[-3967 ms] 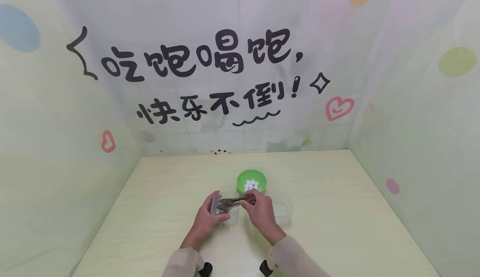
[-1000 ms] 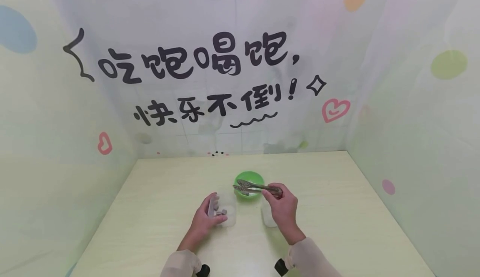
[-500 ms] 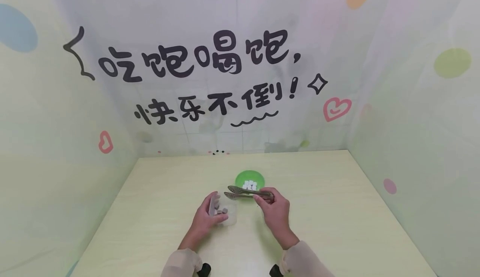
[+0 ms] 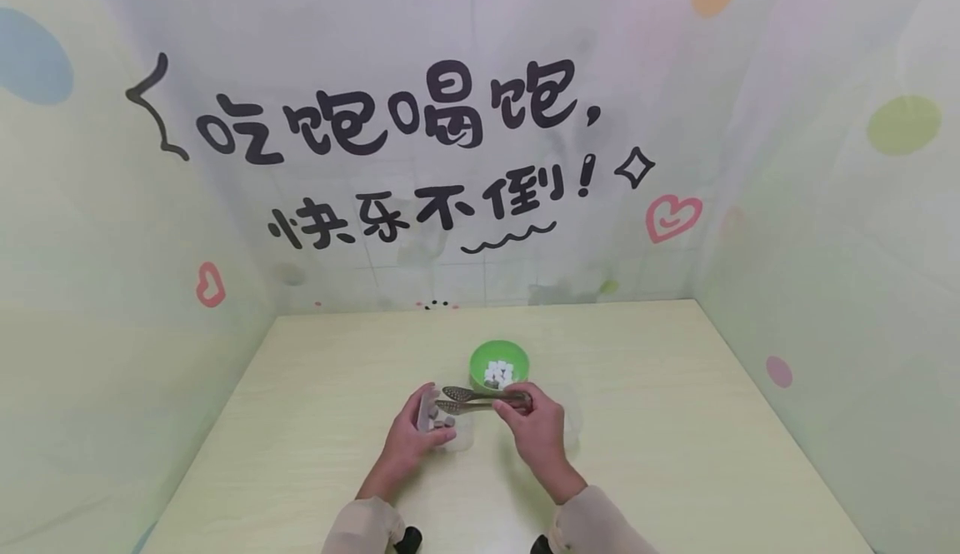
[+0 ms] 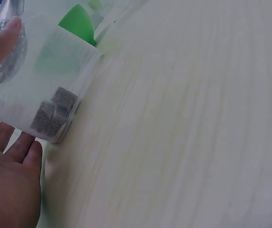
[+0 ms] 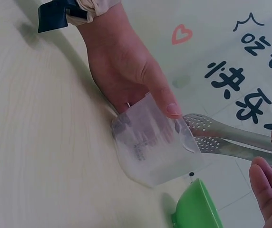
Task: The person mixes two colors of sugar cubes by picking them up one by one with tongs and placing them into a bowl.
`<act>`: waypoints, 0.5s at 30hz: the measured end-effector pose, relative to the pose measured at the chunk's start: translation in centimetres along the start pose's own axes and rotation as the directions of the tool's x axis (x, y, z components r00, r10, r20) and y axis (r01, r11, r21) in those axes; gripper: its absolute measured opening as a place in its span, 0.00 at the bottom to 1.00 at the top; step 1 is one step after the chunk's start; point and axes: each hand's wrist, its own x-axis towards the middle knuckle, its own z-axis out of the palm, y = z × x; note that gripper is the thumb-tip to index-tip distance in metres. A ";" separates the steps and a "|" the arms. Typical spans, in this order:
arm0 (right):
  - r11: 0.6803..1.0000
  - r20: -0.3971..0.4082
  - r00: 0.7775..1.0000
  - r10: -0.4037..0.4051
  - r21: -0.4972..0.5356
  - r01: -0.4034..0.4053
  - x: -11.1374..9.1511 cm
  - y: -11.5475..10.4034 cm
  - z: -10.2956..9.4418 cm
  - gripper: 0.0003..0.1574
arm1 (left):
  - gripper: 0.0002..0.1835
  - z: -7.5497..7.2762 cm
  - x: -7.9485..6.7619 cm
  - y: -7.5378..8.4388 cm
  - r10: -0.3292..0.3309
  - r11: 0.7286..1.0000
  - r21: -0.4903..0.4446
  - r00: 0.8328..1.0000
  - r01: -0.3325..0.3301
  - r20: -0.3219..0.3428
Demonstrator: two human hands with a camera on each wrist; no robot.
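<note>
My left hand (image 4: 408, 436) grips a clear plastic box (image 6: 150, 152), tipped with its mouth towards the tongs. Several grey-brown cubes (image 5: 55, 111) lie inside it, gathered low against the wall in the left wrist view. Between thumb and fingers, my right hand (image 4: 538, 433) holds metal tongs (image 4: 487, 399) with perforated tips. The tips stand slightly apart at the box's mouth, with nothing seen between them. Just behind the tongs, a green bowl (image 4: 498, 351) holds several white cubes (image 4: 498, 370); a grey cube (image 4: 491, 384) shows at their front.
A second clear box (image 4: 572, 416) stands right of my right hand, partly hidden by it. The pale wooden table (image 4: 360, 354) ends at a printed back wall (image 4: 360, 279), with side walls left and right.
Over the last second the tongs have come left and nearer, from over the green bowl to the box's mouth. A grey cube now shows in the bowl. My left hand stays in place.
</note>
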 end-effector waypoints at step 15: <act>0.999 0.051 0.999 0.006 -0.049 -0.004 -0.4 0.5 1.5 0.16 | 0.49 -0.1 -0.1 0.1 0.014 1.000 0.011 1.000 -0.014 0.002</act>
